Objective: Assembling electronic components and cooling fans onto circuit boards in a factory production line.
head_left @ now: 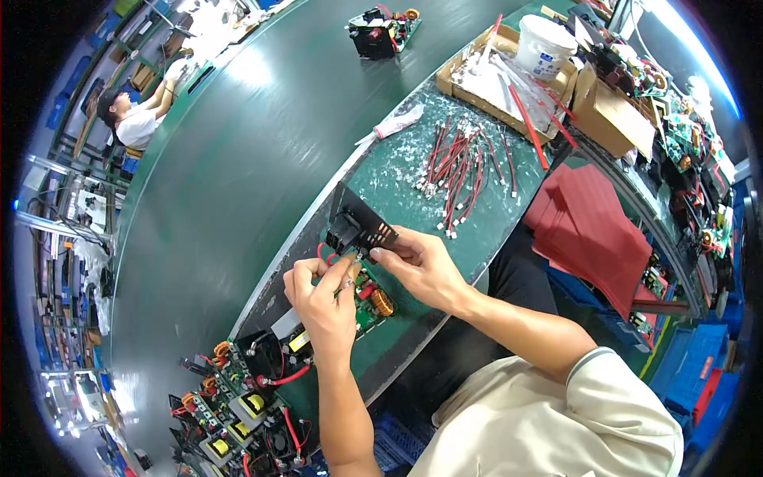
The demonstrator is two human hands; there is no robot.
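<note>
A black slotted panel (367, 215) stands tilted above a green circuit board (366, 316) at the bench edge. My right hand (421, 266) grips the panel's lower right edge between thumb and fingers. Attached to the panel's inner side is a dark square part (343, 232), perhaps a fan. My left hand (322, 302) is closed in a pinch just below it, close to a red wire; what its fingertips hold is too small to make out. A copper-wound coil (382, 302) sits on the board, which my left hand partly covers.
Several circuit-board assemblies (238, 405) crowd the lower left. Red-and-black connector wires (461, 163) lie on the bench (401, 199). Behind them a cardboard tray (461, 89) holds a white bucket (546, 48). Another assembly (381, 33) rests on the conveyor (230, 159). A co-worker (131, 119) sits across it.
</note>
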